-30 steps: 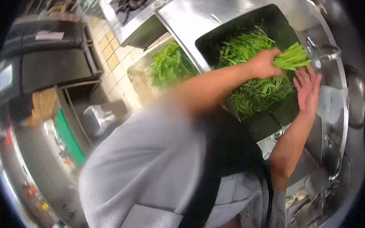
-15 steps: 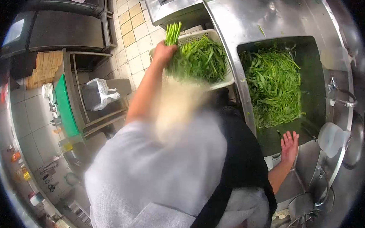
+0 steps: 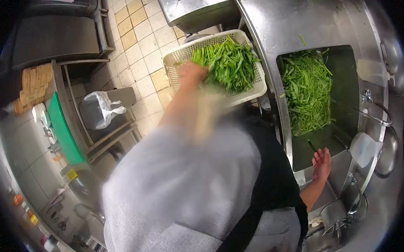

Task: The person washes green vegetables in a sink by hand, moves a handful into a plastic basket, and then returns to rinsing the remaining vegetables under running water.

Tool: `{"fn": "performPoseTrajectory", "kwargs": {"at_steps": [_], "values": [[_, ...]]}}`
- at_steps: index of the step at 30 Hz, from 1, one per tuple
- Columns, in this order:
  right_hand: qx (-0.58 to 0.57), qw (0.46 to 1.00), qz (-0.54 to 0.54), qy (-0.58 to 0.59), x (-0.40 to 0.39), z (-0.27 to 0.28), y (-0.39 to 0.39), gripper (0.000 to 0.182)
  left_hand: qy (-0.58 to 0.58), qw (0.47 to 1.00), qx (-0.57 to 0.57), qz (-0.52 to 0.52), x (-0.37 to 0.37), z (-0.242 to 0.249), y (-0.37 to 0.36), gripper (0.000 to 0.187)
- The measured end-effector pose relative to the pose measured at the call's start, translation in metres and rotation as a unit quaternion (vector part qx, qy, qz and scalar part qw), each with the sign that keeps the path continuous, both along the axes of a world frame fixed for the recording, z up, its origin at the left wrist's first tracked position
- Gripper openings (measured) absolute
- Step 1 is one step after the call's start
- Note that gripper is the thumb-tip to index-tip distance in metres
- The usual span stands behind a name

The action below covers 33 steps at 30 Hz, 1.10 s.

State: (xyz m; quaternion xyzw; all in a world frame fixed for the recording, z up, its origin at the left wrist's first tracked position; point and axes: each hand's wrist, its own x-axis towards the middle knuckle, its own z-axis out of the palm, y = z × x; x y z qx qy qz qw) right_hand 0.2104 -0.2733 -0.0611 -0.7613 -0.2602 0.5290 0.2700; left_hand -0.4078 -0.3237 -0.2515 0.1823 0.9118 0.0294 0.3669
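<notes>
My left hand (image 3: 191, 74) is over the left end of a white perforated plastic basket (image 3: 172, 61), at the stem ends of the leafy greens (image 3: 234, 66) inside. Its fingers are blurred, so I cannot make out whether it grips any stems. Over the near end of a metal sink (image 3: 302, 163), my right hand (image 3: 321, 165) is open with its fingers apart, holding nothing. Close to its fingertips is a small dark green strip (image 3: 311, 144). More cut leafy greens (image 3: 307, 94) lie heaped in the sink's water.
A faucet (image 3: 382, 117) reaches over the sink from the right. A translucent plastic container (image 3: 364, 149) sits on the sink's right rim. Left of me are a bin with a white bag (image 3: 107, 108) and a green board (image 3: 64, 129).
My left hand has come down and toward me, and the bunch it held upright no longer sticks up from it. My right hand has moved only slightly. The view has shifted a little.
</notes>
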Motion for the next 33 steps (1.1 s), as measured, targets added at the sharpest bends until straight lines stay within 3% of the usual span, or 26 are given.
{"fn": "performPoseTrajectory", "kwargs": {"at_steps": [2, 6, 7, 8, 9, 10, 13, 16, 18, 20, 21, 22, 24, 25, 27, 28, 30, 31, 33], "values": [[-0.007, 0.999, 0.021, -0.025, -0.010, 0.007, 0.005, 0.057, 0.062, 0.996, -0.064, -0.004, 0.016, 0.061, 0.017, 0.100], [0.033, 0.999, 0.029, -0.016, -0.036, 0.019, 0.032, 0.051, 0.053, 0.998, 0.028, -0.034, 0.019, 0.056, 0.040, 0.087], [0.039, 0.999, 0.026, -0.017, -0.037, 0.022, 0.042, 0.050, 0.101, 0.969, 0.181, -0.136, 0.020, 0.035, 0.043, 0.081], [0.042, 0.999, 0.019, -0.020, -0.031, 0.019, 0.054, 0.050, 0.148, 0.905, 0.328, -0.227, 0.023, 0.019, 0.049, 0.075], [0.060, 0.998, 0.036, -0.003, -0.026, 0.014, 0.067, 0.051, 0.146, 0.892, 0.310, -0.293, 0.026, 0.012, 0.059, 0.067], [0.078, 0.995, 0.060, 0.017, -0.026, 0.010, 0.079, 0.051, 0.151, 0.893, 0.309, -0.291, 0.030, 0.005, 0.062, 0.067], [0.099, 0.992, 0.079, 0.007, -0.033, 0.010, 0.108, 0.050, 0.161, 0.948, 0.195, -0.191, 0.043, 0.006, 0.059, 0.073], [0.086, 0.991, 0.101, -0.019, -0.034, 0.009, 0.109, 0.048, 0.087, 0.963, 0.167, -0.191, 0.048, 0.012, 0.045, 0.077], [0.073, 0.992, 0.101, -0.017, -0.031, 0.000, 0.106, 0.049, 0.038, 0.963, 0.118, -0.238, 0.028, -0.042, 0.043, 0.080], [0.039, 0.995, 0.092, -0.021, -0.021, -0.006, 0.089, 0.049, -0.009, 0.963, -0.043, -0.266, 0.022, -0.071, 0.037, 0.079], [0.028, 0.995, 0.090, -0.036, -0.023, -0.004, 0.082, 0.049, -0.051, 0.979, -0.049, -0.190, 0.026, -0.051, 0.048, 0.081], [0.024, 0.994, 0.095, -0.039, -0.023, -0.003, 0.077, 0.049, -0.056, 0.980, -0.051, -0.186, 0.037, -0.033, 0.056, 0.081], [0.002, 0.996, 0.079, -0.036, -0.021, -0.005, 0.066, 0.048, 0.214, 0.965, 0.041, -0.149, 0.062, -0.001, 0.067, 0.084], [-0.003, 0.996, 0.078, -0.043, -0.020, -0.006, 0.064, 0.048, 0.213, 0.965, 0.041, -0.147, 0.069, 0.004, 0.068, 0.084], [-0.001, 0.997, 0.072, -0.037, -0.018, -0.008, 0.062, 0.048, 0.208, 0.943, 0.192, -0.178, 0.079, 0.015, 0.071, 0.092], [-0.001, 0.997, 0.064, -0.031, -0.017, -0.009, 0.059, 0.048, 0.208, 0.942, 0.191, -0.180, 0.081, 0.026, 0.073, 0.092], [0.002, 0.997, 0.070, -0.025, -0.016, -0.011, 0.057, 0.047, -0.051, 0.995, 0.023, -0.081, 0.080, 0.044, 0.081, 0.099], [0.006, 0.997, 0.076, -0.021, -0.016, -0.012, 0.058, 0.047, -0.023, 0.992, 0.077, -0.094, 0.064, -0.025, 0.071, 0.105], [0.006, 0.997, 0.076, -0.029, -0.019, -0.009, 0.059, 0.046, -0.024, 0.995, 0.070, -0.066, 0.066, 0.018, 0.077, 0.106]]}}
